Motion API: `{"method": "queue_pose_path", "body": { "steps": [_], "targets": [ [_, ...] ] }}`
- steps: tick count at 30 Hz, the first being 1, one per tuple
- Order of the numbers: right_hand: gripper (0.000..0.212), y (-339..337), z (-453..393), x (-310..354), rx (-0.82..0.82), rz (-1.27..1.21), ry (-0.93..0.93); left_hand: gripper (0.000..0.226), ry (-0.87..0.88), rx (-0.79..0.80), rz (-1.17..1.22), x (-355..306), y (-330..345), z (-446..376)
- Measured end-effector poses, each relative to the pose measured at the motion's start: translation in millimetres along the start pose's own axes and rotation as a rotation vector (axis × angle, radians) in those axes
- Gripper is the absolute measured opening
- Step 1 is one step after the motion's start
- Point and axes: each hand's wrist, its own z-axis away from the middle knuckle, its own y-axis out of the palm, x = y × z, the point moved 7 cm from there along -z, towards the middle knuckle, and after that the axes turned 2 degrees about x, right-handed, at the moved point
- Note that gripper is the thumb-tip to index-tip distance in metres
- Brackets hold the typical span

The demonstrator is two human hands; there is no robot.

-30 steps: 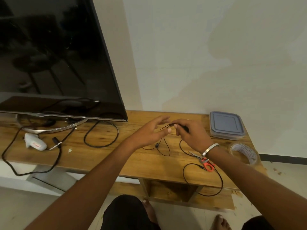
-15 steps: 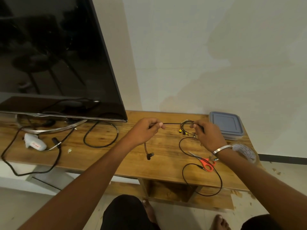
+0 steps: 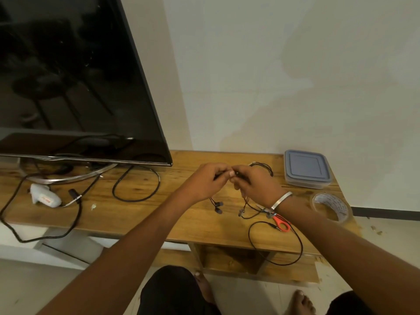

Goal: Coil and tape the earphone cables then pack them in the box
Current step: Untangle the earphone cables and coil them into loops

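- Coiling stage, head view: left hand (image 3: 204,181) and right hand (image 3: 256,185) meet above the worktop (image 3: 159,214) middle, both pinching the black earphone cable (image 3: 261,165).
- Earbuds (image 3: 218,206) dangle below the hands; a loop sticks out behind the right hand.
- Second cable (image 3: 276,243) lies loose over the front edge, uncoiled.
- Tape roll (image 3: 330,206) and scissors (image 3: 280,222) untouched, right end.
- Box (image 3: 306,169) at the back right corner, lid on.
- Judgement: early; taping and packing all left.

A wooden bench (image 3: 141,214) carries a television (image 3: 68,87), lidded box (image 3: 305,168), tape roll (image 3: 331,206), scissors (image 3: 280,221) and black cables (image 3: 136,187).
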Motion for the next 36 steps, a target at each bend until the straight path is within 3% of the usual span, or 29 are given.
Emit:
{"method": "queue_pose_path", "body": {
  "steps": [4,9,12,15,18,21,25,29,36],
  "targets": [
    [0.022,-14,4,-7,-0.099,0.08,-0.032,0.021,-0.021,0.008,-0.03,7,-7,4],
    [0.021,-38,17,-31,-0.253,0.065,0.089,0.021,-0.07,-0.009,-0.012,24,-14,12],
    [0.021,-32,19,-43,-0.216,0.121,0.168,0.021,-0.048,-0.012,-0.014,26,-15,11],
    [0.044,-15,15,-43,-0.15,0.144,0.188,0.021,-0.047,-0.018,-0.008,24,-12,9],
    [0.065,-3,10,-23,-0.126,0.148,0.075,0.021,-0.045,0.002,-0.009,18,-5,6],
    [0.045,7,5,0,-0.076,0.081,-0.038,0.019,-0.006,0.035,-0.004,8,0,5],
    [0.02,9,4,5,-0.022,-0.024,0.013,0.021,-0.002,0.034,-0.013,8,-1,6],
    [0.022,5,6,1,-0.042,0.054,0.002,0.022,-0.024,0.038,-0.037,14,-4,8],
    [0.02,-18,12,-12,-0.221,0.072,0.015,0.021,-0.072,0.051,-0.007,24,-3,15]
  ]
}}
